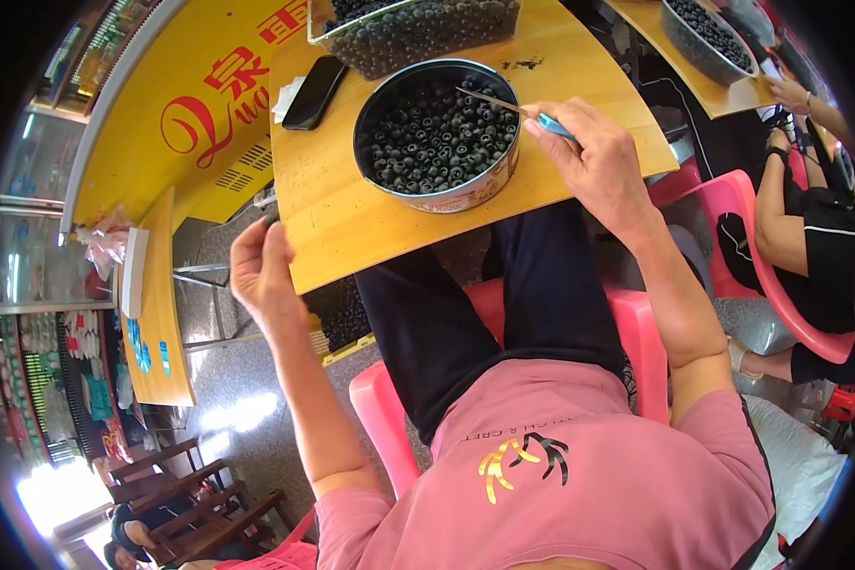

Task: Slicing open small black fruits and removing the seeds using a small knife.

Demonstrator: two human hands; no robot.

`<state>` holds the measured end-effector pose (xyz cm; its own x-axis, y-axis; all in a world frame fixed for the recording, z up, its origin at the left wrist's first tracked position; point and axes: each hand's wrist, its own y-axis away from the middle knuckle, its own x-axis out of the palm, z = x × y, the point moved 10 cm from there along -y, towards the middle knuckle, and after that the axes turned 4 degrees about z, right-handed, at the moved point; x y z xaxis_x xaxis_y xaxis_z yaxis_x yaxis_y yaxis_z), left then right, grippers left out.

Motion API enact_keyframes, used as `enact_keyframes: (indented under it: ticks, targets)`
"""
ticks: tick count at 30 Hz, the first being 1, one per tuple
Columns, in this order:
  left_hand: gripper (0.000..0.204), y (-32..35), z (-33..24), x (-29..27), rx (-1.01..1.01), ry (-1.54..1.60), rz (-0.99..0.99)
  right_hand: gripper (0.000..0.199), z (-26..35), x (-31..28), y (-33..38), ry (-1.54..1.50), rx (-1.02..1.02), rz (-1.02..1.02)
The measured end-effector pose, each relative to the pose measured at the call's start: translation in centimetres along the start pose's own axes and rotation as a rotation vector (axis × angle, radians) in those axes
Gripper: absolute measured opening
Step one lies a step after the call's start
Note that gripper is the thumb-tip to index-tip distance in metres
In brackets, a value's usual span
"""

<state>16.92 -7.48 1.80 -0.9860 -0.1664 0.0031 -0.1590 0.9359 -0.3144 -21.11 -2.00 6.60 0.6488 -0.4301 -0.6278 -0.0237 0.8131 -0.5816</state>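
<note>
My right hand (pixel 603 157) grips a small knife (pixel 489 98) with a thin pointed blade and a blue handle. Its blade reaches over the rim of a round tub (pixel 456 197), which is filled with small round black pieces (pixel 432 142), many showing a pale ring on top. Left of the table edge, my left hand (pixel 261 269) is raised with thumb and fingers pinched together. A small dark piece (pixel 273 219) shows at its fingertips, apparently one of the same kind; its exact kind I cannot make out.
Behind the tub stands a clear rectangular container (pixel 418 43) of black pieces. A phone (pixel 315 93) lies on the wooden table (pixel 337 228), left of the tub. At right, another person (pixel 788 209) sits near a second table bearing a bowl (pixel 711 43). A pink chair (pixel 641 337) is beneath me.
</note>
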Motion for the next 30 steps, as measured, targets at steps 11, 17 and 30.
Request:
enact_keyframes:
  ticks: [11, 17, 30]
  targets:
    - [0.015, -0.9, -4.0, 4.6, 0.234, -0.580, 0.218, 0.024, -1.4, 1.3, 0.7, -0.158, 0.032, 0.008]
    - [0.015, -0.4, -3.6, 20.2, 0.295, -0.515, 0.873, 0.025, -1.3, 1.4, 1.3, -0.207, 0.082, 0.040]
    - [0.019, 0.7, -0.6, 22.7, -0.110, -0.150, 0.933, 0.029, -3.2, 2.4, 2.5, -0.437, 0.252, 0.102]
